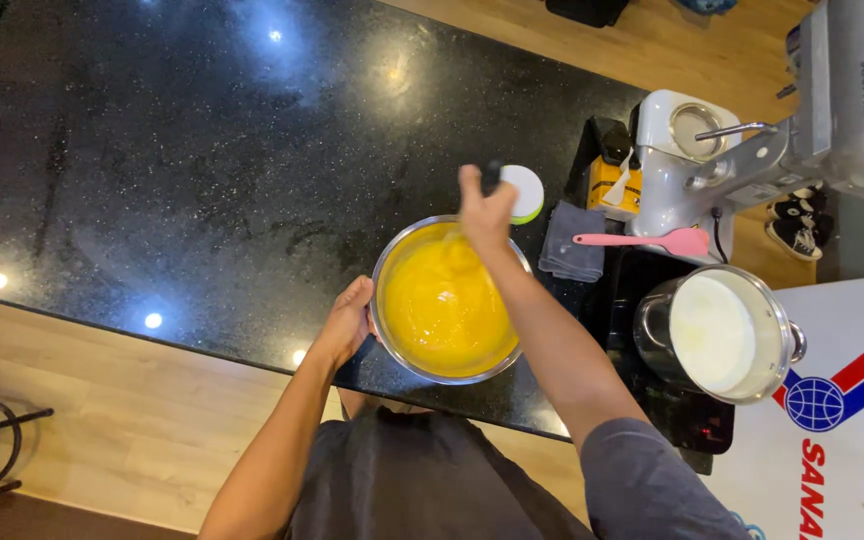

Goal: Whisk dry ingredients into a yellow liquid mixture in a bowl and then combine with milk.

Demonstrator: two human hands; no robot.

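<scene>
Yellow batter [442, 305] is filling a steel mixing bowl [389, 262] that is sitting near the front edge of a black speckled counter [182, 170], straight ahead of the person. Going from the left, the left hand [348, 322] is resting against the bowl's left rim, its fingers curling loosely around the outside wall. Over the far side of the bowl, the right hand [485, 212] is closing in a fist around a dark handle [491, 175]; the lower end of that tool is blurring into the batter, so its kind cannot be told. Just behind this hand a round white lid with a green edge [525, 192] is lying on the counter. Farther right, a grey folded cloth [572, 243] is lying beside a pink spatula [647, 240], which is resting on the base of a white stand mixer [672, 180]. Nearest the right edge, a steel pot of white liquid [717, 332] is standing on a dark cooktop [682, 415].
</scene>
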